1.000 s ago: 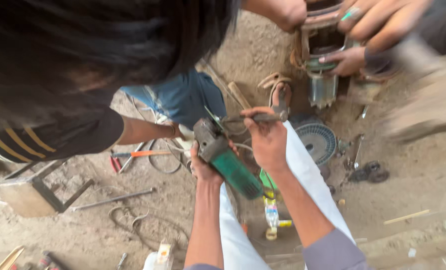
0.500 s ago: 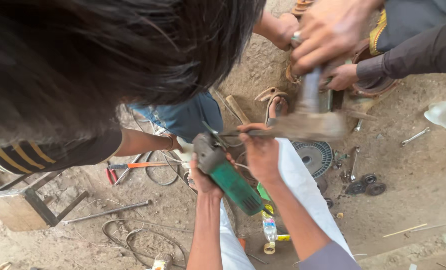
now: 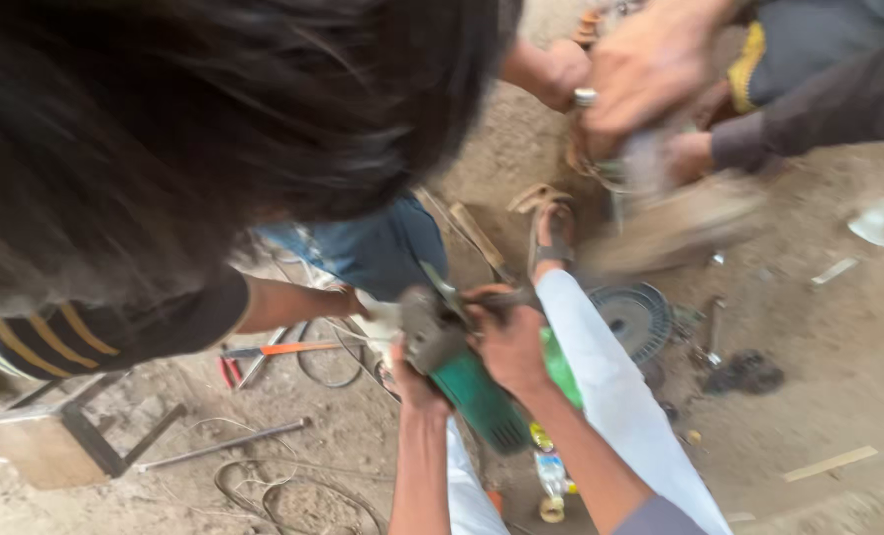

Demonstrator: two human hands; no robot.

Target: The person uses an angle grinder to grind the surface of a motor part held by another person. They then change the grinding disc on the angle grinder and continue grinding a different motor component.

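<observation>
Gripping the green grinder (image 3: 467, 386) low over the dirt, my left hand (image 3: 412, 372) wraps its body and my right hand (image 3: 509, 342) closes its fingers over the head. Risk: a co-worker's arm (image 3: 293, 302) lies just beside the disc; slippage could cut. The disc is hidden, and the hands above are blurred.

Wearer's arms bare from wrist to past the elbow. Left hand (image 3: 414, 381) and right hand (image 3: 509, 345): no gloves, no rings, no watch. Grey-lilac sleeve (image 3: 660, 517) rolled up on the right arm, well below the right hand. White trousers (image 3: 610, 391) just right of that hand, loose fit, plain cloth.
</observation>
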